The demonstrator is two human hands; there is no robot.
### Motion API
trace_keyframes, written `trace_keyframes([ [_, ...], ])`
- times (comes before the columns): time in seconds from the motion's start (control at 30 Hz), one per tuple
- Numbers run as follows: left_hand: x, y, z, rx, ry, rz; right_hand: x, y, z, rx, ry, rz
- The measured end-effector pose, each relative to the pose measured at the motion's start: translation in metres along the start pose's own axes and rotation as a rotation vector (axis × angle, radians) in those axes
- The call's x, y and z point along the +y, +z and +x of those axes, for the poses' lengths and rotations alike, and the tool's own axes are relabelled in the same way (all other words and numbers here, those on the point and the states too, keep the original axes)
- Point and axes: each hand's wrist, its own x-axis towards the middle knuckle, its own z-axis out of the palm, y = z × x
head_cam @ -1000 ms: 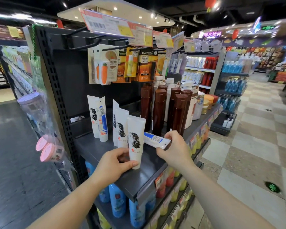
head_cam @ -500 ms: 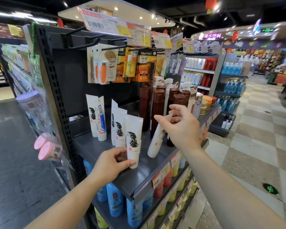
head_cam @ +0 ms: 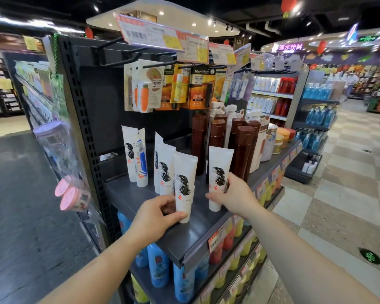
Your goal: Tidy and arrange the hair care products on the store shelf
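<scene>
Several white hair-care tubes printed with a black hair picture stand cap-down on the dark grey shelf (head_cam: pixel 198 233). My left hand (head_cam: pixel 156 213) pinches the front tube (head_cam: pixel 184 183) near its cap. To the right, my right hand (head_cam: pixel 235 194) holds another white tube (head_cam: pixel 218 170), upright on the shelf. Two more tubes (head_cam: pixel 162 170) stand just behind the front one, and a pair (head_cam: pixel 136 154) stands further back left. Tall brown bottles (head_cam: pixel 241 148) stand in a group behind the right tube.
Carded items (head_cam: pixel 180 88) hang from hooks above, under price tags (head_cam: pixel 162 37). White bottles and jars (head_cam: pixel 279 139) fill the shelf's far end. Blue bottles (head_cam: pixel 158 266) and yellow ones sit on the lower shelf. Pink-lidded cups (head_cam: pixel 71 194) hang at the left. A tiled aisle (head_cam: pixel 338 194) runs on the right.
My right hand lifted a tube that lay flat on the shelf, turned it upright and set it standing to the right of the front tube. My left hand kept its hold.
</scene>
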Motion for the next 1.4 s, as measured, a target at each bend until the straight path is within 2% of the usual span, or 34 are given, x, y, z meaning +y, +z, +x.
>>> trace_keyframes([
  [0.1,0.001,0.002,0.0,0.02,-0.01,0.019,0.013,-0.001,0.0,-0.09,0.021,-0.111],
  [0.3,0.005,0.011,0.003,0.056,-0.02,0.097,0.018,-0.003,0.005,-0.278,-0.005,-0.017],
  [0.43,0.012,0.014,0.003,0.037,0.016,0.171,0.022,0.002,0.005,-0.259,-0.035,-0.057],
  [0.73,0.015,0.02,0.004,0.049,-0.031,0.203,0.029,0.003,0.011,-0.189,-0.077,-0.151],
  [1.07,0.013,0.019,0.005,0.016,-0.061,0.231,0.029,0.004,0.007,-0.176,-0.076,-0.088],
  [1.13,0.013,0.015,0.003,-0.001,-0.058,0.175,0.026,0.002,0.002,-0.101,-0.084,-0.075],
  [1.2,0.01,0.006,0.0,0.014,-0.047,0.104,0.018,0.0,-0.009,0.07,-0.108,-0.051],
  [1.33,-0.001,-0.016,0.003,0.178,-0.027,0.009,-0.011,0.002,-0.045,0.396,-0.222,0.077],
  [1.4,-0.006,-0.027,0.009,0.249,-0.025,-0.041,-0.031,0.015,-0.065,0.425,-0.295,0.085],
])
